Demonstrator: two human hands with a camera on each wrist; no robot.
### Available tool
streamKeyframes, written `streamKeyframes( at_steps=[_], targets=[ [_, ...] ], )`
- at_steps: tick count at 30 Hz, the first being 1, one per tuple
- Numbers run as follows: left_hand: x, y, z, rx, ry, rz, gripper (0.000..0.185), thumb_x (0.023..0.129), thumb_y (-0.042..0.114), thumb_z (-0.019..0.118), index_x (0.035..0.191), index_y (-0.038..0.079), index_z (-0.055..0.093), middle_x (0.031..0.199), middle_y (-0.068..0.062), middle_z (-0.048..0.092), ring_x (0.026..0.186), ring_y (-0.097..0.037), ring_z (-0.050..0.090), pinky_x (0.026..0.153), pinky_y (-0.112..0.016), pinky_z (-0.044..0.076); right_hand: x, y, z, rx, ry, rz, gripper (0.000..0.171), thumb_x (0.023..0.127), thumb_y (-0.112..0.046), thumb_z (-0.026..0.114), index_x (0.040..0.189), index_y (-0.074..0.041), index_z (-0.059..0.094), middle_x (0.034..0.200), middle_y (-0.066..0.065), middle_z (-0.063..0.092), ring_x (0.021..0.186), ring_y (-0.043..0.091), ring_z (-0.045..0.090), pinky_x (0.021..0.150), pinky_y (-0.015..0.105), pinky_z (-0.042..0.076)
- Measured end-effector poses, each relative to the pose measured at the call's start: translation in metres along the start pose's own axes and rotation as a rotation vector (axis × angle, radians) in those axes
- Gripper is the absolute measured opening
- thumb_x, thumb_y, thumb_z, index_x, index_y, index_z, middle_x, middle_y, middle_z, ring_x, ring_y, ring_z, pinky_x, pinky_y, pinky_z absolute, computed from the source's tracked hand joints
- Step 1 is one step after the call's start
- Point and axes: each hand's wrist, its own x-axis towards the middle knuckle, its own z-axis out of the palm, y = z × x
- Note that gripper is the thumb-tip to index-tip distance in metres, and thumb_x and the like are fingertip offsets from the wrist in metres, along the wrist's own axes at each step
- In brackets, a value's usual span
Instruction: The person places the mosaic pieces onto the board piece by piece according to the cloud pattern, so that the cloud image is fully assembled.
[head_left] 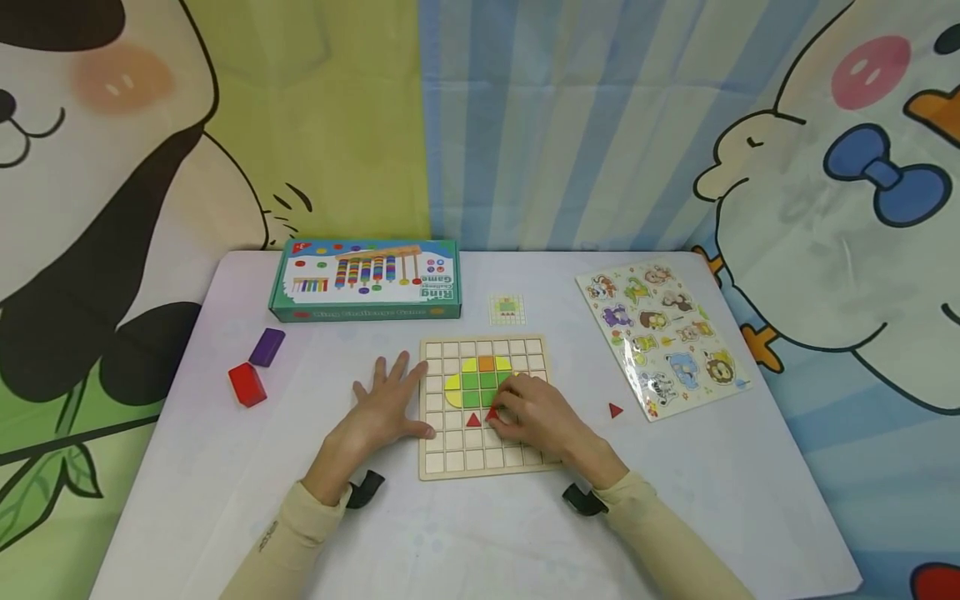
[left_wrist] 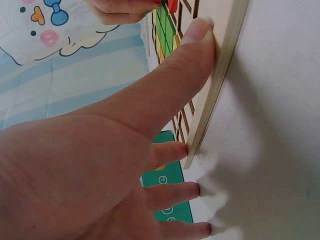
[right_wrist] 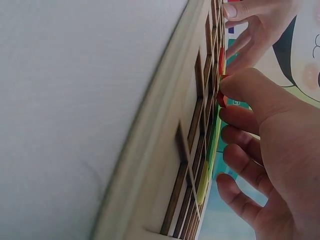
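A wooden grid board lies mid-table with green, yellow and orange pieces set in its squares. My right hand pinches a small red triangle over the board, just below the green squares; the right wrist view shows thumb and forefinger on this red piece. Beside it, another red triangle sits in a square. My left hand rests with spread fingers at the board's left edge. In the left wrist view its thumb presses on the wooden rim.
One loose red triangle lies right of the board. A small pattern card is behind it. Further out are a green game box, an animal sticker sheet, a purple block and a red block.
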Motion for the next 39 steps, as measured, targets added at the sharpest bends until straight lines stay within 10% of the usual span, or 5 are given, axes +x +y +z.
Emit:
streamKeyframes(
  at_steps=[25, 39],
  targets=[
    [-0.001, 0.002, -0.002, -0.004, -0.008, 0.008, 0.113, 0.072, 0.038, 0.091, 0.161, 0.010, 0.028, 0.169, -0.026, 0.008, 0.151, -0.059, -0.003, 0.103, -0.088, 0.004, -0.011, 0.004, -0.016, 0.033, -0.061, 0.096, 0.020, 0.087, -0.029, 0.081, 0.100, -0.014, 0.077, 0.104, -0.002, 0.064, 0.096, 0.013, 0.059, 0.085, 0.031, 0.053],
    [-0.001, 0.002, -0.002, -0.020, -0.010, 0.009, 0.111, 0.073, 0.037, 0.091, 0.160, 0.009, 0.028, 0.169, -0.026, 0.008, 0.151, -0.059, -0.003, 0.103, -0.088, 0.003, -0.060, 0.048, -0.048, -0.056, 0.079, 0.187, 0.025, 0.077, -0.021, 0.088, 0.096, -0.009, 0.077, 0.101, 0.007, 0.068, 0.093, 0.023, 0.065, 0.079, 0.038, 0.056]
  ],
)
